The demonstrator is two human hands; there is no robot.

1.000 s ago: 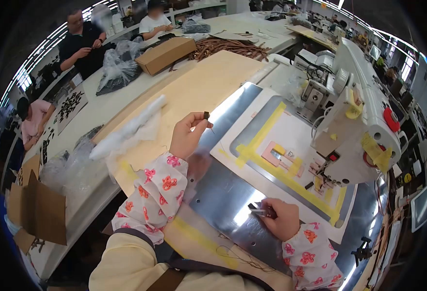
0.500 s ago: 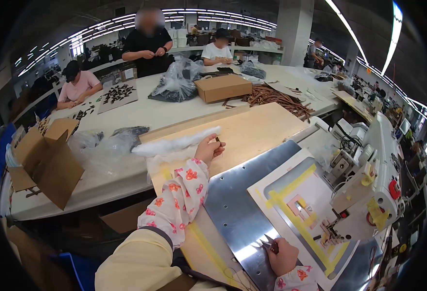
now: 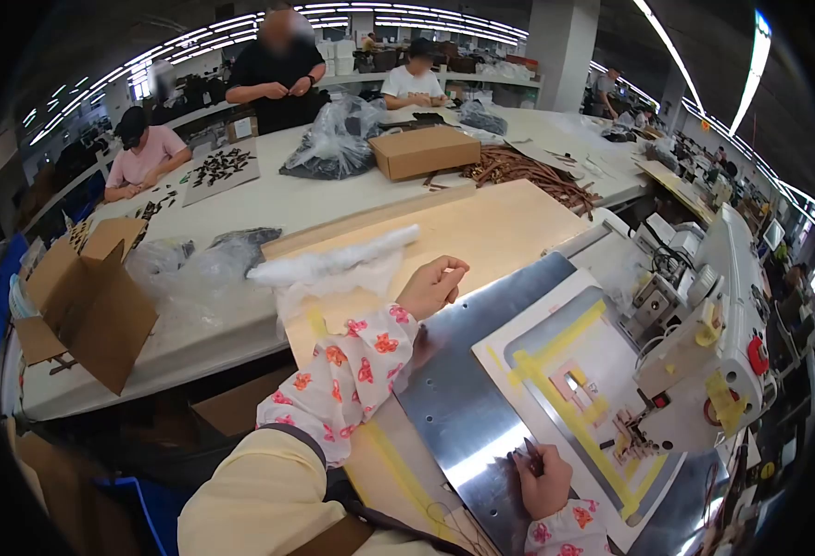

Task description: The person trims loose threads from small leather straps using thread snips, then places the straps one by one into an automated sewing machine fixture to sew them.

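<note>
My left hand (image 3: 433, 286) is raised over the upper edge of the shiny metal plate (image 3: 454, 371). Its thumb and fingers are pinched together, and what they may hold is hidden. In my right hand (image 3: 546, 480), low over the same plate, is a pair of dark thread snips (image 3: 525, 456) with the blades pointing up and left. Beside that hand lies a white template board (image 3: 495, 357) with a grey frame and yellow tape, under the head of a sewing machine (image 3: 694, 371).
White fluffy wadding (image 3: 333, 258) lies on the wooden board (image 3: 491, 222). Beyond are a closed carton (image 3: 426, 153), a pile of brown strips (image 3: 528, 176) and bagged dark goods (image 3: 333, 148). An open box (image 3: 101, 315) stands left. Several people work around the white table (image 3: 305, 204).
My left hand has moved right and slightly down, from beside the wadding to the plate's edge. The small dark piece in its fingers no longer shows. My right hand has turned slightly with the snips.
</note>
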